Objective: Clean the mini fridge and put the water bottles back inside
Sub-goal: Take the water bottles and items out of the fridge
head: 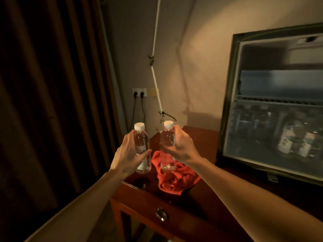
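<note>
Wooden table (201, 193): both hands grip upright bottles, caps up, above cloth (176, 180).

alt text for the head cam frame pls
Each hand holds an upright, white-capped water bottle, left hand on the left bottle, right hand on the right bottle, above a red cloth on a wooden table. The mini fridge, right, already holds bottles.

— What can't you make out in your mini fridge (272, 102)?
— Its right side is cut off at the frame edge; your bottles inside (295, 137) are blurred, labels unreadable.
</note>
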The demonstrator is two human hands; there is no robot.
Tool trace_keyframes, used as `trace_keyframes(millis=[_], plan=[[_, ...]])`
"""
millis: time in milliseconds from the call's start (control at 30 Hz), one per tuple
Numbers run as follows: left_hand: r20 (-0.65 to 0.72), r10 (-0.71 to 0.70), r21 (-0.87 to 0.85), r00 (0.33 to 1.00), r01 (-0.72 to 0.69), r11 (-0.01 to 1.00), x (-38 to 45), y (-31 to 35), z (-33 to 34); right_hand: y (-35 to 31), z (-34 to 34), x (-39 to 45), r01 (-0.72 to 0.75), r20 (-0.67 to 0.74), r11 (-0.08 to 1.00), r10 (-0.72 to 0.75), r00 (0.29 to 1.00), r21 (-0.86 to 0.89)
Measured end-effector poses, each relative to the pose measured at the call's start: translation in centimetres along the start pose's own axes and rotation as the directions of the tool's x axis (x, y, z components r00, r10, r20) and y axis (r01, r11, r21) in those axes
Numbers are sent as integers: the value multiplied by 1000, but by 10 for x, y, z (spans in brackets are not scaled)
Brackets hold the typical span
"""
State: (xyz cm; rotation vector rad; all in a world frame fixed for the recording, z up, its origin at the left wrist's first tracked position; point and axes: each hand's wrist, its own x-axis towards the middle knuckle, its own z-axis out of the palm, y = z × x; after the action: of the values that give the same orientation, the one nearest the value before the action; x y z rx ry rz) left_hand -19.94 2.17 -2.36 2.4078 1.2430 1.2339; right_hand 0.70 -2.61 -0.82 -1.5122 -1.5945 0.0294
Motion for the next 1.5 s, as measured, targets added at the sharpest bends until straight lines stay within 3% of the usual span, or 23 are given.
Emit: trace_keyframes(millis=[367, 600, 733, 1333, 1500], plan=[[-96, -216, 7, 972, 218, 976, -13, -71, -32, -44, 97, 41, 147, 163, 986, -159, 974, 83], [-141, -307, -53, 941, 303, 952, -13, -97, -21, -39, 146, 50, 56, 221, 992, -80, 972, 116], [-130, -291, -64, 948, 285, 956, -3, -104, -13, -28, 153, 60, -28, 228, 984, -13, 974, 173], [-94, -273, 5, 957, 275, 961, 4, -103, 4, -8, 153, 74, 15, 253, 991, -49, 966, 135], [-116, -343, 87, 932, 353, 931, -7, -98, -7, -14, 141, 69, -32, 280, 986, -16, 960, 166]])
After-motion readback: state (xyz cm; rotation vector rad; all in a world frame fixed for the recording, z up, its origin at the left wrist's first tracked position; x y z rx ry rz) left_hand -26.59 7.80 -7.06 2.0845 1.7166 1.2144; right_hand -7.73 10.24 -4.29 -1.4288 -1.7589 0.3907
